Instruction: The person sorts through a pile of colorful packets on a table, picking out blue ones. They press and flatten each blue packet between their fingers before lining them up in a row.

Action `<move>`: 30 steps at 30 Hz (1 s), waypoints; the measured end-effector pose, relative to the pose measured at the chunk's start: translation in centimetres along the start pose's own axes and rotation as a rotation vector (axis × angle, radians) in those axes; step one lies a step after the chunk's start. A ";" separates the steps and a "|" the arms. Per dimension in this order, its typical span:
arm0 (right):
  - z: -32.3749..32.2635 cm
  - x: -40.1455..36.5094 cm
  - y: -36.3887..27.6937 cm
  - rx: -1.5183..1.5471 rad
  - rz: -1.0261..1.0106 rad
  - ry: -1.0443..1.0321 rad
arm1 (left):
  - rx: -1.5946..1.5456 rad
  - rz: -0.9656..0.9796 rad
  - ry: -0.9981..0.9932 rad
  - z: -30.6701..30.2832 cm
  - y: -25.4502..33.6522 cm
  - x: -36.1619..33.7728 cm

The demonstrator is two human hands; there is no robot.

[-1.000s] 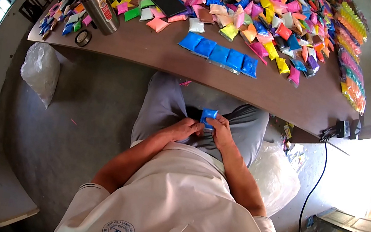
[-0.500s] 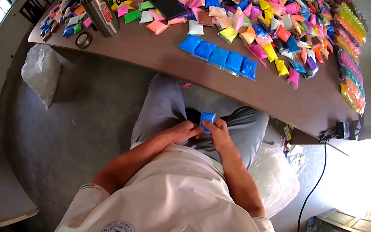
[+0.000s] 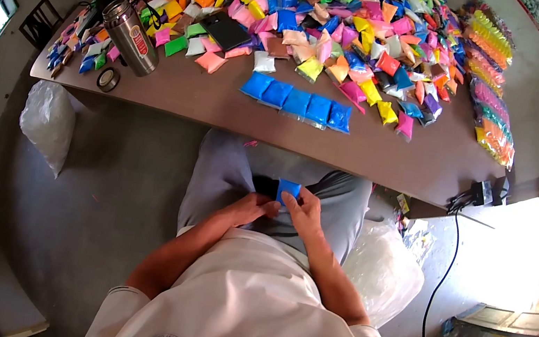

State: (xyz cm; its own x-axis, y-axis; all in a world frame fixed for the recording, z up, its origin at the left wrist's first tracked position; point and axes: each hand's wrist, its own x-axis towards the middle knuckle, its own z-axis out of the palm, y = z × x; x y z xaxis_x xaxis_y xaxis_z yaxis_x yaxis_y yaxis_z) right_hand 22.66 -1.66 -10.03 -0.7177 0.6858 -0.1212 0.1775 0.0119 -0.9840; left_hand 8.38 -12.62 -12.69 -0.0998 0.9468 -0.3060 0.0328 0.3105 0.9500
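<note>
A small blue packet (image 3: 288, 187) is held upright above my lap by my right hand (image 3: 305, 212), its thumb pressed on the front of the packet. My left hand (image 3: 254, 210) lies just to the left, fingers curled together by the packet's lower edge. Whether those fingers grip anything is hidden. On the brown table (image 3: 181, 102) in front of me, several similar blue packets (image 3: 297, 104) lie side by side in a row.
A large heap of colourful packets (image 3: 320, 28) covers the table's far part, with a black flat object (image 3: 225, 31) on it. A steel flask (image 3: 130, 37) and its lid (image 3: 108, 79) stand left. Cables (image 3: 465, 199) hang right. Plastic bags (image 3: 383, 271) sit beside me.
The view has shifted, so the table sits a little lower and further left. The blue packet stays in my right hand, which now has its thumb across the packet's front.
</note>
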 end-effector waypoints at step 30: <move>-12.1 10.8 -8.6 -0.756 -0.426 0.521 | -0.181 -0.025 0.053 0.2 -0.7 0.5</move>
State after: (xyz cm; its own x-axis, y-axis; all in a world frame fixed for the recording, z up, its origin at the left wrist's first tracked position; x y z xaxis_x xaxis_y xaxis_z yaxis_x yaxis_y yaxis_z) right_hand 21.48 14.47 -1.26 -0.4697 0.7472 0.4702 0.4846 0.6634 -0.5702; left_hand 8.46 -12.33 -13.56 -0.1506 0.9318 -0.3304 -0.1488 0.3090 0.9393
